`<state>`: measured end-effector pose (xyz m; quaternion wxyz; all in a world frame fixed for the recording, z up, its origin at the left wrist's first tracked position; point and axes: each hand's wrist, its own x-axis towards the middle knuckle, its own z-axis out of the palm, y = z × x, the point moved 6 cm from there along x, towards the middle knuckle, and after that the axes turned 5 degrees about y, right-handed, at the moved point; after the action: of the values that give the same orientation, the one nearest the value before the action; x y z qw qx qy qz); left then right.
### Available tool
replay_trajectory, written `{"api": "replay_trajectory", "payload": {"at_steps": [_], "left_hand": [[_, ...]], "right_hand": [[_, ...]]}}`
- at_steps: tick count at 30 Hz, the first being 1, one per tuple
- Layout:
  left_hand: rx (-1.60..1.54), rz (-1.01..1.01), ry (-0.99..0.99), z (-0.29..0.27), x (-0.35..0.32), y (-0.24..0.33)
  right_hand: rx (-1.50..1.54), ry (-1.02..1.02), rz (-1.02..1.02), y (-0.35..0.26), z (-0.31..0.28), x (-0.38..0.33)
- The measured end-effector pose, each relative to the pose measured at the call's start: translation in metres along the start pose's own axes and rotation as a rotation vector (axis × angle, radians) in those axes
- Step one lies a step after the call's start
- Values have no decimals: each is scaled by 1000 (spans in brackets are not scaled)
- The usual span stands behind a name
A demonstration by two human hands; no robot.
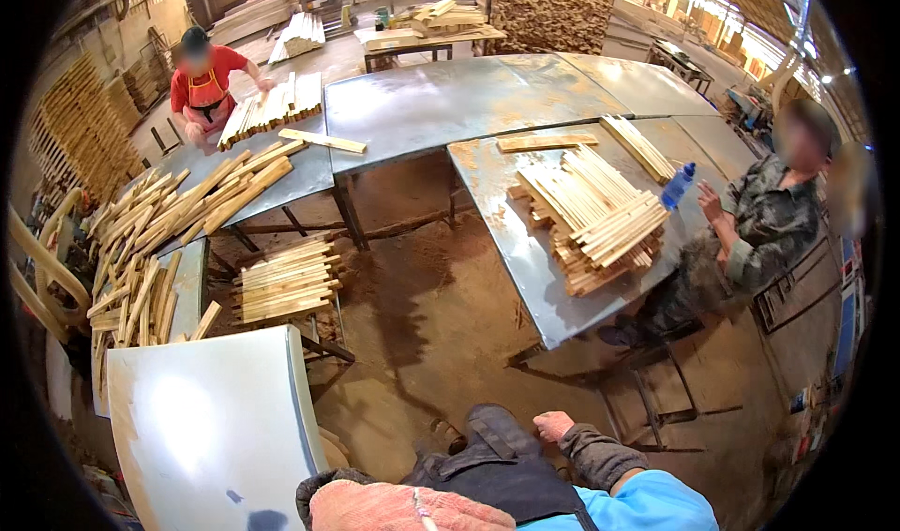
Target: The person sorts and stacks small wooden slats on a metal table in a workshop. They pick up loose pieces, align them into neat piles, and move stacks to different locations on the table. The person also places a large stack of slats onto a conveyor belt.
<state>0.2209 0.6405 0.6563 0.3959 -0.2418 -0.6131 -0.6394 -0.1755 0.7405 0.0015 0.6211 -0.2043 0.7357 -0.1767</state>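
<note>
My left hand (403,508), in a pale pink work glove, is across my body at the lower edge. A thin white cord or stick lies over the glove; whether the hand grips it is not clear, since the fingers do not show. My right hand (553,426) hangs beside my dark apron (511,475), its fingers curled and no object visible in them. Nearest to my left is a pale, smooth-topped table (211,400). Past it, a stack of wooden strips (289,283) rests on a low stand.
Loose wooden strips (141,222) cover the left metal table. At right, stacked strips (591,217) and a blue bottle (677,186) stand on a metal table (520,283). A person in red (206,86) handles strips; another in camouflage (773,217) stands at right. Sawdust covers the floor (422,297).
</note>
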Motion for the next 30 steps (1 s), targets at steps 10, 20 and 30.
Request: {"api": "replay_trajectory", "payload": {"at_steps": [10,20,30], "left_hand": [[-151,-303,753,-215,-116,-29],[49,-712,1564,-489,-184,-135],[-87,-775,1851,-632,-266,-195]], "right_hand": [[-184,-71,33,-217,81,69],[-530,-173,-674,-461,86,259],[117,-292,-35,-677,159,287]]}}
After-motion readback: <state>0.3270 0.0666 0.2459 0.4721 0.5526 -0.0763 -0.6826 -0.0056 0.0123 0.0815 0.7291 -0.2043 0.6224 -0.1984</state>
